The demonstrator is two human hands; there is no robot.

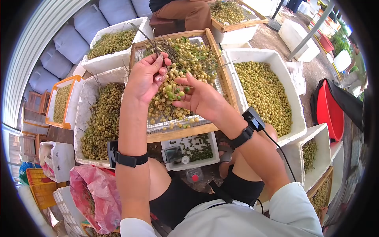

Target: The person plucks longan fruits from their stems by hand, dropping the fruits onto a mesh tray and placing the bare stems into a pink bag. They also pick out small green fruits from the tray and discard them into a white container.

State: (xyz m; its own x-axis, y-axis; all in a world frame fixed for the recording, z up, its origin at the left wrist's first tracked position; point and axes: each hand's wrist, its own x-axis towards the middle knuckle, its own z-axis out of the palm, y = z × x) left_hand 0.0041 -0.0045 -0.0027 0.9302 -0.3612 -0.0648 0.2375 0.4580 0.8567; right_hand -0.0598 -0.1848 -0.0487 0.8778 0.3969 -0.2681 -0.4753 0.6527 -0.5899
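Observation:
My left hand (150, 75) pinches the brown stem (155, 45) of a bunch of small round fruits above a wood-framed wire-mesh screen (177, 137). Below its fingertips hang fruits, several of them green (170, 94). From the right, my right hand (203, 98) reaches in with its fingers curled about these green fruits. More yellowish fruits (193, 59), with twigs among them, are heaped on the mesh just beyond both hands.
Foam boxes of fruit stand left (103, 126), right (264, 94) and behind (114, 41). Under the screen is a white tray (193, 164) with green bits. A pink plastic bag (96, 189) lies lower left. Opposite sits a person (185, 14); a red tub (328, 112) stands right.

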